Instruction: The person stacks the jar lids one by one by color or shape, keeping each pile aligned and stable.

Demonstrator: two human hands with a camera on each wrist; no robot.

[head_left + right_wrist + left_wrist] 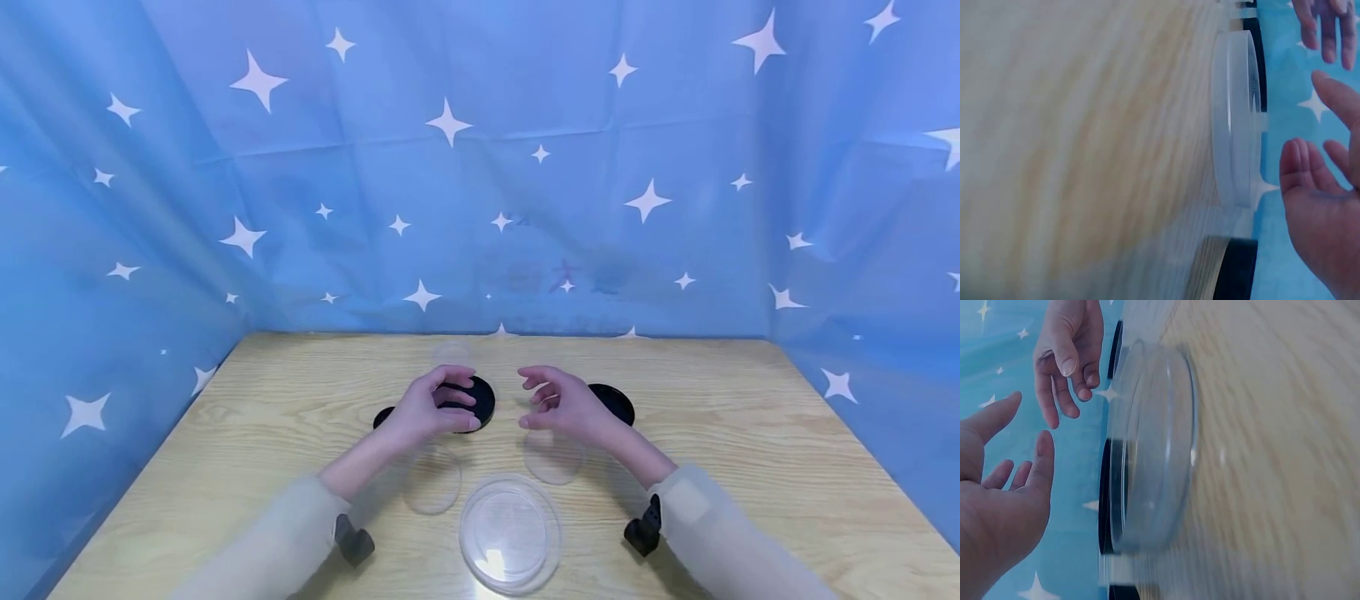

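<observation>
My left hand (427,408) and right hand (568,408) hover over the table, facing each other with a gap between them. Their fingers are loosely bent and hold nothing. Partly hidden by the left hand is a black round disc (484,403), with a smaller black disc (382,415) left of it. Another black disc (615,402) shows beyond the right hand. Two clear round pieces, one left (432,482) and one right (553,458), lie nearer than the hands. In the left wrist view, a clear shallow dish (1166,444) stands apart from the fingers.
A larger clear round dish (512,537) sits near the front middle of the wooden table (757,467). One faint clear disc (450,353) lies towards the back edge. A blue star-patterned cloth (525,183) hangs behind and at both sides.
</observation>
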